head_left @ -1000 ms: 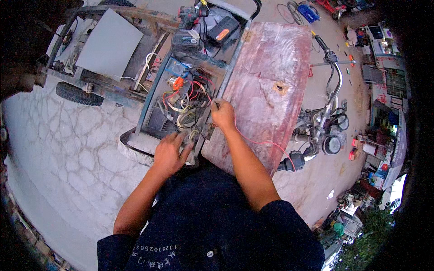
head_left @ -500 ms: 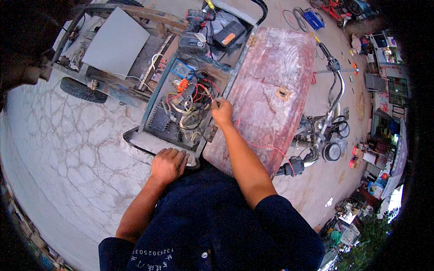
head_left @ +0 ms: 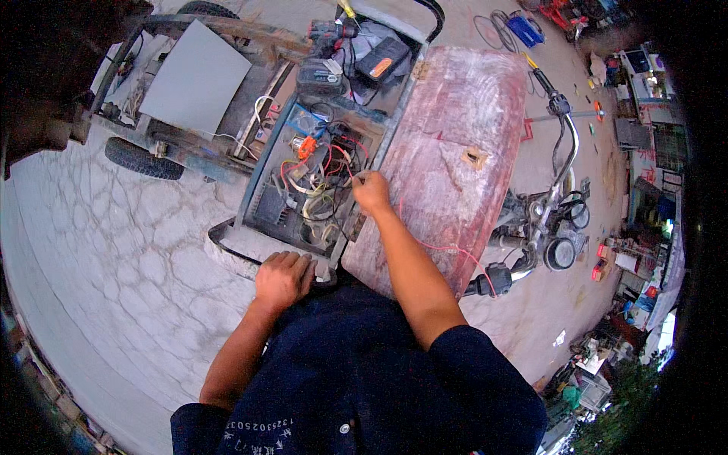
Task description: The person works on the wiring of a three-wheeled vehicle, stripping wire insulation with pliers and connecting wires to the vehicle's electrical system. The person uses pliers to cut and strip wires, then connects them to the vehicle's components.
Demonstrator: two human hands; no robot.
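Observation:
My right hand (head_left: pixel 370 193) pinches a thin red wire (head_left: pixel 432 246) at the right side of an open metal compartment (head_left: pixel 249 197), where red, yellow, white and black wires (head_left: pixel 324 176) lie tangled beside an orange connector (head_left: pixel 306 146). Below the compartment, my left hand (head_left: pixel 282 280) has its fingers curled over the pale front edge (head_left: pixel 243 246). To the right of the wiring lies a worn reddish panel (head_left: pixel 455 114) with a hole in it; the red wire trails across it toward the handlebar.
A drill (head_left: pixel 327 30), battery pack (head_left: pixel 318 76) and black case (head_left: pixel 379 59) sit in the upper compartment. A grey sheet (head_left: pixel 193 76) rests on the frame at left. Chrome handlebars (head_left: pixel 561 159) with round gauges stand right; assorted clutter (head_left: pixel 637 273) lines the far right.
My left hand has moved down from beside the wires onto the compartment's front edge. My right hand stays on the red wire, having shifted very slightly.

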